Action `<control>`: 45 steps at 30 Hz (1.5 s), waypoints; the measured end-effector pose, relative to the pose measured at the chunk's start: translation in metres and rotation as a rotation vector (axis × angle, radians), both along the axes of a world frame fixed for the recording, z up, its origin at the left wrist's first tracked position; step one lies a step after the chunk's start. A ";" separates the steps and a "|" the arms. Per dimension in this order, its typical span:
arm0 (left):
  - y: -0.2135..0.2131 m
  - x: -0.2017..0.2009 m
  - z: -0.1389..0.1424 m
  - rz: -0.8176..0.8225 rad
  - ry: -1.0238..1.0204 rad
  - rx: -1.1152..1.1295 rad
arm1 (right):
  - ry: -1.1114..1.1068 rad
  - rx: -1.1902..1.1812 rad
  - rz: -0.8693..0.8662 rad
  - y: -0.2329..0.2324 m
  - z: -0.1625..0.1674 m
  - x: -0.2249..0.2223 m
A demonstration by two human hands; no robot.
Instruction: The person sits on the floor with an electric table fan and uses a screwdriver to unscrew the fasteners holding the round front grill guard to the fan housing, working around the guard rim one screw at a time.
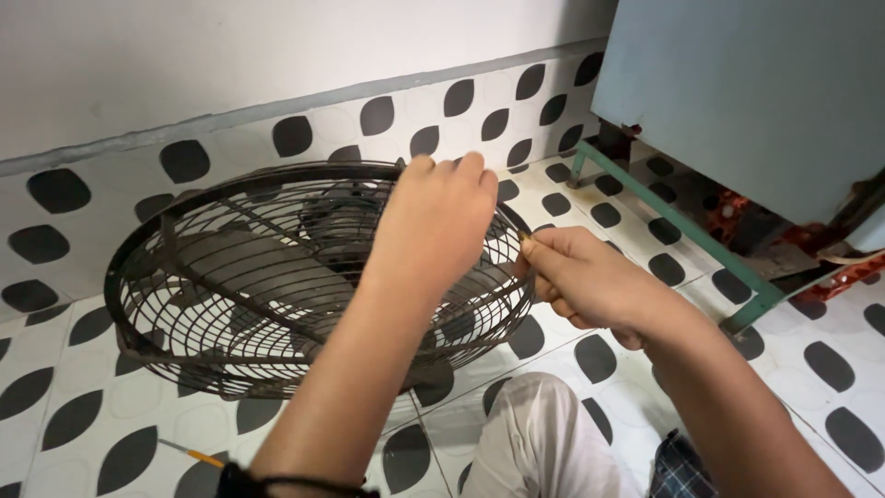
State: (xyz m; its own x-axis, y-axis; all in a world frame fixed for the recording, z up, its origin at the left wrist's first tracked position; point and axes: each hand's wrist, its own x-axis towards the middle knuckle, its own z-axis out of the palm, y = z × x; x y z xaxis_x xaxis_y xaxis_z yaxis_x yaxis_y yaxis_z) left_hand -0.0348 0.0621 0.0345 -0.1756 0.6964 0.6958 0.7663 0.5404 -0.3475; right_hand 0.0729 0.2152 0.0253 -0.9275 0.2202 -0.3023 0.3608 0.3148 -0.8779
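Observation:
A dusty dark wire fan cage point(230, 277) with blades inside lies tilted on the tiled floor. My left hand point(433, 226) reaches over its right side, fingers curled down onto the wires near the rim. My right hand point(585, 281) is at the cage's right rim, thumb and forefinger pinched on the rim edge or on something small there; what it pinches is too small to make out.
A small orange-handled tool point(189, 453) lies on the floor at front left. A pale blue cabinet point(756, 92) on a green metal frame point(682, 231) stands at the right. A white wall runs along the back. My knee in light trousers point(544, 443) is at the bottom.

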 end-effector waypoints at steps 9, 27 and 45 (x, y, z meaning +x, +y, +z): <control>-0.001 0.002 -0.006 0.011 -0.032 0.009 | -0.054 0.072 0.032 -0.002 0.024 0.006; -0.003 -0.003 -0.002 -0.013 -0.056 0.000 | 0.213 0.735 -0.179 -0.035 -0.003 0.003; 0.003 -0.005 0.000 -0.004 -0.072 0.019 | 0.302 1.152 -0.089 -0.036 -0.035 -0.002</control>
State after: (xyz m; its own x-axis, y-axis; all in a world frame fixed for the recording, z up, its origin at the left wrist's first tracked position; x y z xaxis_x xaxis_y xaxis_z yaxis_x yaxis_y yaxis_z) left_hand -0.0398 0.0646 0.0344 -0.2231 0.6841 0.6944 0.7910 0.5434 -0.2812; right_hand 0.0710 0.1789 -0.0099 -0.8947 0.2864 0.3428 0.2494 0.9569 -0.1486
